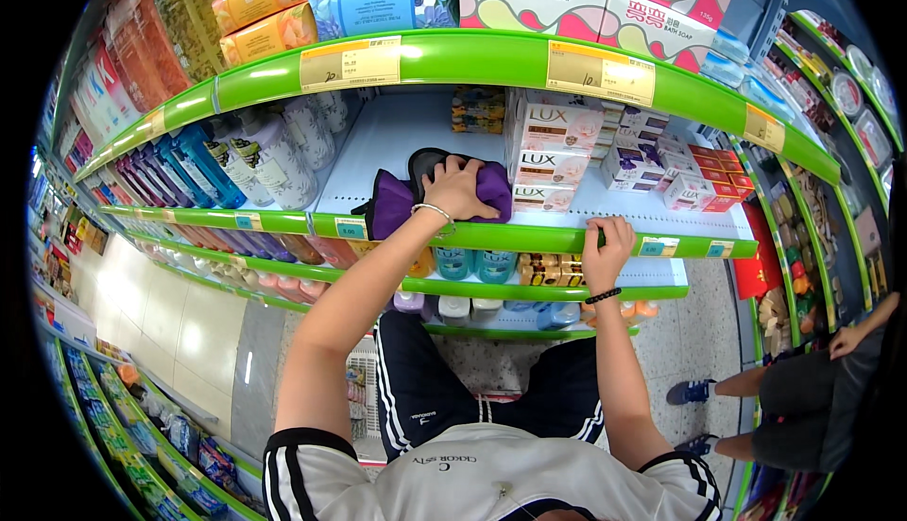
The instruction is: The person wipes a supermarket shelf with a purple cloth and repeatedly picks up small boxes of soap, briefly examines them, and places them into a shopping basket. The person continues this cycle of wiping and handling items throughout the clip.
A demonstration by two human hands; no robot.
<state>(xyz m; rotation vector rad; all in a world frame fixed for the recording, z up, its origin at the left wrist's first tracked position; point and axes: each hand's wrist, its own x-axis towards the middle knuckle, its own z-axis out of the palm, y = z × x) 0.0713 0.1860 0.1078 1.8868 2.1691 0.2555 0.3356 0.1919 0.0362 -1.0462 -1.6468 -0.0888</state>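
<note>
My left hand [452, 192] presses down on a bunched purple cloth [392, 205] on the middle shelf [373, 138], its fingers bent over the folds. A dark rounded piece [425, 158] shows at the cloth's far side; whether it belongs to the cloth I cannot tell. Stacked white and pink soap boxes [551, 160] stand just right of the cloth. My right hand [608, 239] is curled over the shelf's green front edge [557, 239], below those boxes.
White pump bottles [274, 157] and blue bottles [203, 167] line the shelf's left. Overhead, a green-edged shelf [472, 51] carries soap boxes and wrapped packs. Lower shelves hold more bottles. A red basket [362, 389] is by my legs. Another person [803, 389] stands at right.
</note>
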